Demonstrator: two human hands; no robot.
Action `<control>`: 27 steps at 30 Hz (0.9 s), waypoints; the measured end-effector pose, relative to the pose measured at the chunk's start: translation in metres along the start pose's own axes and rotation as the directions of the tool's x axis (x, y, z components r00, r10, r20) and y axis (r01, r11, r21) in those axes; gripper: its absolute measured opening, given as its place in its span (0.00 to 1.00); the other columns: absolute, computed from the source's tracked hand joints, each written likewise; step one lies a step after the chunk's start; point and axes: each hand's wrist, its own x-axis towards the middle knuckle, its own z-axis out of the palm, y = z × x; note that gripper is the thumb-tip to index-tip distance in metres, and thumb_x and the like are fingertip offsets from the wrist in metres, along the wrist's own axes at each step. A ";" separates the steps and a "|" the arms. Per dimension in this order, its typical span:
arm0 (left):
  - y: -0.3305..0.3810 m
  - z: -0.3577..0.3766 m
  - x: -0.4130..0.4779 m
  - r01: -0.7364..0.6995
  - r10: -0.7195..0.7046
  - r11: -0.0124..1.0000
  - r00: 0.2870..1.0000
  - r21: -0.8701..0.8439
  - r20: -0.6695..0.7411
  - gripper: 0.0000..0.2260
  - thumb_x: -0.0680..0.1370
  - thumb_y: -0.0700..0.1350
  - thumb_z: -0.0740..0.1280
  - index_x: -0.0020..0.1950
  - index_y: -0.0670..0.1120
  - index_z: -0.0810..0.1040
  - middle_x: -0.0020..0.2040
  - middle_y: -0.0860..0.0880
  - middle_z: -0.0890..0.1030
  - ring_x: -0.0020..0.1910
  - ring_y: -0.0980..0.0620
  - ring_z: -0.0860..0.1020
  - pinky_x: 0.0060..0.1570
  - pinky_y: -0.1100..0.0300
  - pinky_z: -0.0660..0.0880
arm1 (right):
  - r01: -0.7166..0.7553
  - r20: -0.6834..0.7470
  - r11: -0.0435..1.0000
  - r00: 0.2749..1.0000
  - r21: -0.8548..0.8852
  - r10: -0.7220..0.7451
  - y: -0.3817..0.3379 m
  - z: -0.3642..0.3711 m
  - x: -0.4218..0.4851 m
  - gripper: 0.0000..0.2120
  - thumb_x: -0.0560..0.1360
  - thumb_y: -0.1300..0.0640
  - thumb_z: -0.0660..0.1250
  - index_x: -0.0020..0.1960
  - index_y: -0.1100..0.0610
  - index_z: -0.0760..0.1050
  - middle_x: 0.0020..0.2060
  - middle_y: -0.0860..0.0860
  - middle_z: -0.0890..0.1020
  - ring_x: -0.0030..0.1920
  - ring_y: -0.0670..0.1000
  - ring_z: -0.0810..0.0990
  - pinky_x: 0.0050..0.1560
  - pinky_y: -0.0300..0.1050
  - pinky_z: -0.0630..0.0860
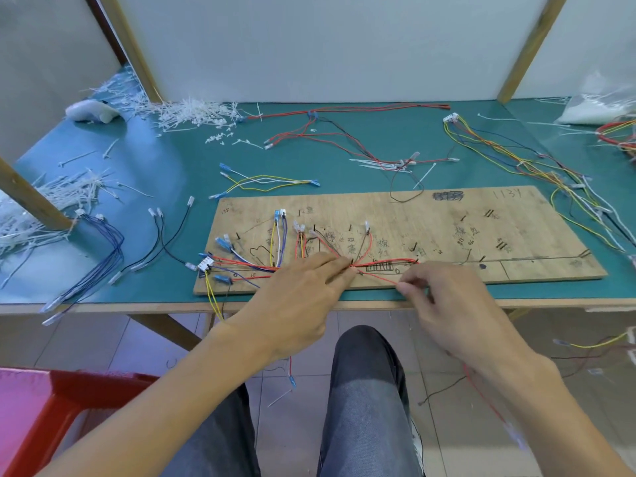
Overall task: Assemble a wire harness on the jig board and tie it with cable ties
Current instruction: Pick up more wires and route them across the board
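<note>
The wooden jig board (481, 232) lies on the green table, with black pegs and handwritten marks. Red, blue, yellow and white wires (282, 242) run between pegs on its left half. My left hand (299, 297) rests on the board's front edge, fingertips holding the wire bundle at a peg near the middle. My right hand (447, 304) pinches a thin red wire (382, 277) that runs from that peg to the board's front edge, and the wire trails down past my wrist.
White cable ties (192, 113) lie heaped at the back left, more (44, 204) at the left edge. Loose wire sets lie behind the board (330, 132) and at the right (516, 160). Blue and black wires (113, 249) hang off the front left. A red stool (69, 401) stands below.
</note>
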 end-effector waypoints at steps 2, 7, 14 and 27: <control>0.006 0.002 -0.001 0.035 -0.035 0.999 0.999 0.007 -0.029 0.31 0.79 0.41 0.63 0.83 0.45 0.61 0.81 0.48 0.67 0.79 0.48 0.63 0.78 0.51 0.62 | 0.019 -0.006 0.999 1.000 -0.044 -0.020 0.010 -0.013 0.007 0.05 0.80 0.58 0.71 0.50 0.50 0.86 0.41 0.46 0.82 0.43 0.51 0.79 0.47 0.50 0.76; 0.020 0.003 0.002 0.141 -0.142 0.990 0.985 -0.020 -0.102 0.28 0.73 0.38 0.70 0.75 0.43 0.76 0.70 0.48 0.80 0.72 0.45 0.74 0.72 0.51 0.69 | -0.042 -0.141 0.997 0.989 -0.064 0.032 0.021 -0.030 0.034 0.05 0.77 0.60 0.76 0.49 0.52 0.88 0.40 0.49 0.83 0.41 0.53 0.78 0.48 0.53 0.78; 0.026 0.002 0.008 0.223 -0.224 0.975 0.973 -0.019 -0.063 0.27 0.79 0.41 0.64 0.79 0.49 0.68 0.77 0.53 0.72 0.78 0.49 0.64 0.76 0.53 0.58 | -0.069 -0.133 0.990 0.990 -0.124 0.052 0.019 -0.018 0.041 0.03 0.77 0.59 0.75 0.49 0.54 0.88 0.41 0.50 0.82 0.42 0.55 0.78 0.48 0.51 0.77; 0.026 0.009 0.013 0.227 -0.228 0.974 0.971 -0.014 -0.077 0.31 0.79 0.43 0.65 0.83 0.49 0.62 0.81 0.53 0.66 0.82 0.53 0.59 0.78 0.52 0.55 | -0.165 0.103 0.879 0.967 -0.447 0.234 -0.013 -0.017 -0.040 0.19 0.81 0.40 0.62 0.71 0.42 0.71 0.40 0.45 0.80 0.51 0.56 0.83 0.40 0.50 0.76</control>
